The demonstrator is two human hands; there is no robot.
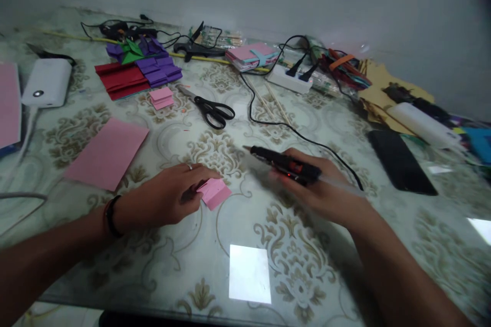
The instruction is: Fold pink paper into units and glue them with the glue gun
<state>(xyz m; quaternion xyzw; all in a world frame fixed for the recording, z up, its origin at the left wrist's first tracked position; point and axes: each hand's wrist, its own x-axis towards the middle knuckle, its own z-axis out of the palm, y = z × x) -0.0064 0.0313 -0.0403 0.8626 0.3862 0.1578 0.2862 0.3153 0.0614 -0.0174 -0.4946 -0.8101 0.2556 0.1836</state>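
Observation:
Low over the table, my left hand [169, 194] pinches a small folded piece of pink paper [215, 194] at its left side. My right hand [322, 184] is wrapped round a black hot glue gun [286, 162] with a small red light showing. Its nozzle points left, above and to the right of the pink piece and apart from it. A clear glue stick juts from the gun's back end. Beyond my hands lie black-handled scissors [215, 111] and another small folded pink paper [161, 97]. A flat pink sheet [109, 154] rests left of my left hand.
Folded red paper [123, 79] and purple paper [159, 69] lie at the back left. A black cord runs from the power strip [290, 78] toward my right hand. A phone [401, 162] lies at right, a white power bank [49, 82] at left.

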